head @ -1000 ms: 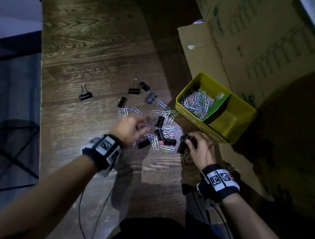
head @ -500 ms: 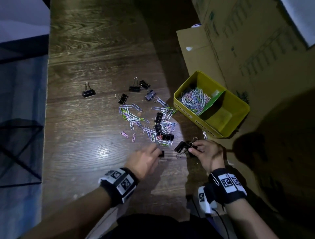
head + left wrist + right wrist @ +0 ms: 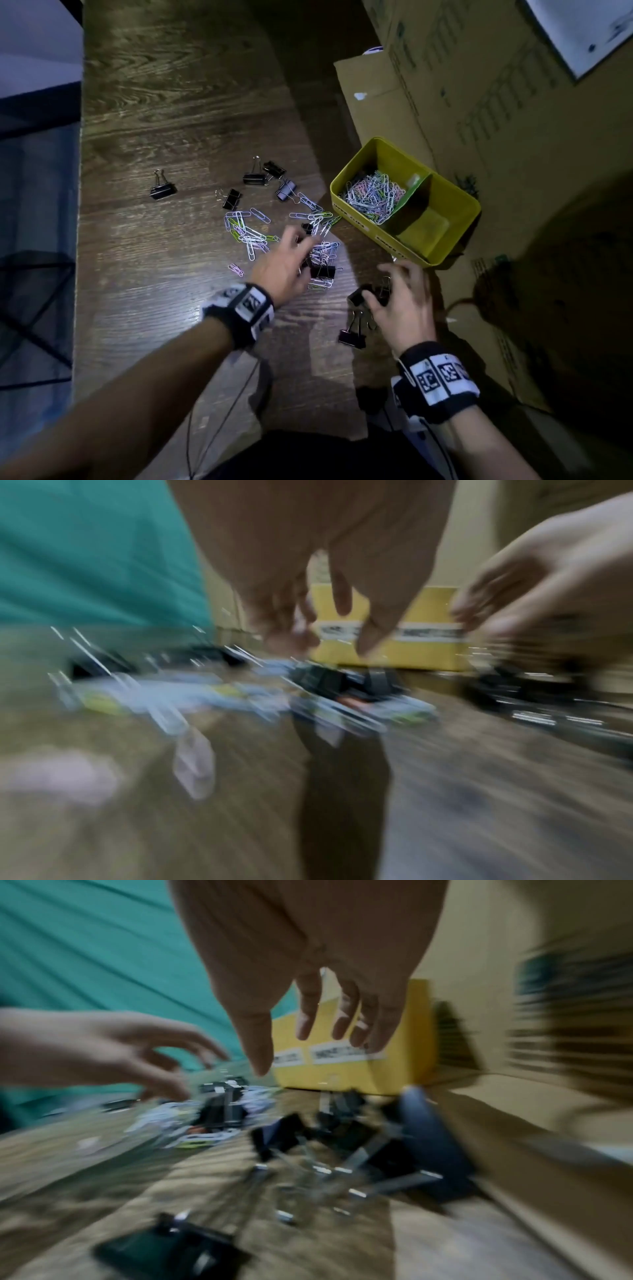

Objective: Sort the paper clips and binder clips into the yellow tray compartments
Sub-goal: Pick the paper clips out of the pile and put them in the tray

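Yellow tray (image 3: 459,205): at the tabletop's (image 3: 164,102) right edge, against a cardboard box (image 3: 496,102); near compartment holds coloured paper clips (image 3: 371,197), far one shows no clips. Loose paper clips (image 3: 246,233) and black binder clips (image 3: 253,178) scattered mid-tabletop. Your left hand (image 3: 282,265): fingers spread, holding nothing, over the scatter. Your right hand (image 3: 402,298): fingers relaxed, above a binder-clip cluster (image 3: 359,301).

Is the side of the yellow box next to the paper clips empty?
Nearly empty. In the head view, that side of the tray shows bare yellow floor, with no binder clips; only a pale bit sits behind the divider.
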Tool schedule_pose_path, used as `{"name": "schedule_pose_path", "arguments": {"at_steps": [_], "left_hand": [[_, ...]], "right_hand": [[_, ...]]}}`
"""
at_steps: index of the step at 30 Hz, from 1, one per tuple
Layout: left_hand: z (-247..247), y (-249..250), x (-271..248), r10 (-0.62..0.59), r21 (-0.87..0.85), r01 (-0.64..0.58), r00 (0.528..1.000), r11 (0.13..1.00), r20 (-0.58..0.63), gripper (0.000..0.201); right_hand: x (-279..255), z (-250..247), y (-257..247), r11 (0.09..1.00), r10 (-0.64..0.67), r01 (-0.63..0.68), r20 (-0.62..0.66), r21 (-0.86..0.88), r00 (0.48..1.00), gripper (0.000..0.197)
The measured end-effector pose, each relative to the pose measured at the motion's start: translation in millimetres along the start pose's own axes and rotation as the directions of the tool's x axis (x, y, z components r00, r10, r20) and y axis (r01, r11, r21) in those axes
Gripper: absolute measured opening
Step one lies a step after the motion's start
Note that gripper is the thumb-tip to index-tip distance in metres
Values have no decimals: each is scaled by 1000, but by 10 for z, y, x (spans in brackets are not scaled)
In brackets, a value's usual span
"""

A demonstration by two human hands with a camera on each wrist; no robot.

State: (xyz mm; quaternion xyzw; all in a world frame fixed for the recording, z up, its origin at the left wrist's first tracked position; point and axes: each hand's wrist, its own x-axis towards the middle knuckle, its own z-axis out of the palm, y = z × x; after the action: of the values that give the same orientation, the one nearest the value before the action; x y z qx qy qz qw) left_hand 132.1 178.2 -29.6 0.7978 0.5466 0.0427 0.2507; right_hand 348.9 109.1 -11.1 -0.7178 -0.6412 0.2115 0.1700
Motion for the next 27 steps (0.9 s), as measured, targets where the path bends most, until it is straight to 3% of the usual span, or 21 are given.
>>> {"name": "schedule_pose_path", "arguments": {"at_steps": [3, 7, 11, 15, 23, 27], "left_hand": [[-211, -143, 283, -8, 154, -24, 979, 988, 202, 68], [-245, -196, 435, 29, 206, -103, 942, 973, 334, 53], [-175, -317, 425, 101, 103, -133, 959, 986, 265, 31], [-177, -381, 391, 189, 39, -204, 952, 978, 241, 26], [-276, -560, 289, 284, -180, -288, 958, 941, -47, 19], [-370, -608, 228, 285, -211, -280, 959, 937, -7, 19]], "right_hand": [[135, 138, -264, 995, -95, 97, 151, -10, 984, 35], [332, 376, -446, 979, -173, 196, 288, -52, 942, 39], [442, 478, -488, 986, -166, 168, 280, 18, 946, 24], [472, 494, -455, 981, -183, 159, 255, 110, 949, 10], [457, 294, -384, 962, -150, 103, 177, 252, 973, 12], [426, 229, -232, 979, -68, 42, 130, 197, 989, 15]]}}
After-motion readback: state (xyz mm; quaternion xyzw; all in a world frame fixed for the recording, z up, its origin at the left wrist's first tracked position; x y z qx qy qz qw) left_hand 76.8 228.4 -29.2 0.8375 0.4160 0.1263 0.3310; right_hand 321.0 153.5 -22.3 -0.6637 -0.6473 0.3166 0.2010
